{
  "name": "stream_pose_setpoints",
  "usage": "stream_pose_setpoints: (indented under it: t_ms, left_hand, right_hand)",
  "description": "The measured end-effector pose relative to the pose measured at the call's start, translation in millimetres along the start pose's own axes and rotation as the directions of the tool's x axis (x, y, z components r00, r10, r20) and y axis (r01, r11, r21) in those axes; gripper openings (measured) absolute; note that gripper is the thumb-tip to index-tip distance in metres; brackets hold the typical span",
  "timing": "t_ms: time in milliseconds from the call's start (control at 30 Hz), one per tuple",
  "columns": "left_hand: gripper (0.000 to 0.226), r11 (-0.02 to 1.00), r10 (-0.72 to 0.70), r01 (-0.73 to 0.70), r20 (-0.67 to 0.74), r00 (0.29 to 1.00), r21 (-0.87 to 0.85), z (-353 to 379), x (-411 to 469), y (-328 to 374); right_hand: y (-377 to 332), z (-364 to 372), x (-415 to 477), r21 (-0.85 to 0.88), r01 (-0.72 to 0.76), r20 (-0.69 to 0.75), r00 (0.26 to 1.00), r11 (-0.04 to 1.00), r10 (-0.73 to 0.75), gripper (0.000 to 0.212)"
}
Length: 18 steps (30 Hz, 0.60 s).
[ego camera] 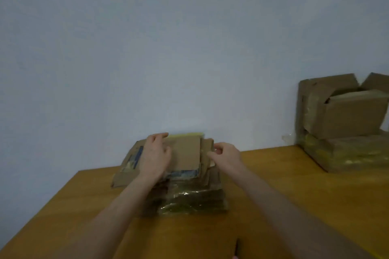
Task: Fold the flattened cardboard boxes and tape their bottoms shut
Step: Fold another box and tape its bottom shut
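Several flats make up the stack [190, 199], which lies mid-table against the wall. One with a blue label [130, 164] juts out at its left.

The left hand [155, 153] lies on the top flat [185, 153] with its fingers curled over the far edge and its thumb spread onto the face. This looks like a hold meant to lift that sheet free.

The right hand [226, 152] has its thumb and fingers closed together on a cardboard edge at the stack's upper right. Blur hides whether that edge belongs to the top flat or the sheet beneath. It probably steadies the rest or peels the layers apart.

Bare table [273, 176] lies further right, and it is likely the space for folding. At the far right are folded boxes [345, 115], one on another (probably parked clear of the work). Nothing is opened up yet, and no tape roll shows.
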<state>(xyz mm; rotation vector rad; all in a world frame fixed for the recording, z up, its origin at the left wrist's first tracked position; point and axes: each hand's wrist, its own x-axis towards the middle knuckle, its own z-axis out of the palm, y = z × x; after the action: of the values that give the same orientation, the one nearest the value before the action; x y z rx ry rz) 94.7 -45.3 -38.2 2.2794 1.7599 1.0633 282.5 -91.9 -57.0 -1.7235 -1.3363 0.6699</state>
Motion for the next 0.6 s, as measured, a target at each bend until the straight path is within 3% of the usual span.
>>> stream_pose_setpoints:
  t_ms: [67,133,233,333,433,500,600]
  left_hand:
    - [0.042,0.984,-0.164,0.16,0.039,0.986,0.072,-15,-4,-53]
    - [0.049,0.965,-0.249,0.232,0.148,0.957,0.124,-23,-15,-90]
    - [0.051,0.972,-0.229,0.233,0.269,0.935,0.019,-28,-33,-115]
    - [0.049,0.973,-0.178,0.213,0.294,0.939,-0.092,-31,-40,-115]
    - [0.051,0.94,-0.194,0.273,0.339,0.921,-0.204,-40,-45,-113]
    - [0.055,0.915,-0.215,0.296,0.288,0.933,-0.275,-47,-50,-111]
    - [0.069,0.889,-0.315,0.32,0.069,0.947,-0.328,-68,-53,-107]
  right_hand:
    - [-13,27,4,0.072,-0.07,0.059,0.996,0.995,0.066,0.047]
    - [-22,44,8,0.104,-0.115,0.07,0.992,0.988,0.108,0.036]
    - [-36,58,8,0.124,-0.142,0.08,0.988,0.982,0.133,0.032]
    - [-47,62,4,0.133,-0.105,0.042,0.994,0.985,0.1,0.016]
    - [-59,68,-5,0.2,-0.049,-0.049,0.997,0.979,0.06,0.016]
    - [-66,69,-10,0.302,-0.014,-0.087,0.995,0.953,0.043,0.02]
    - [-74,67,-21,0.466,-0.023,-0.051,0.997,0.884,0.053,0.024]
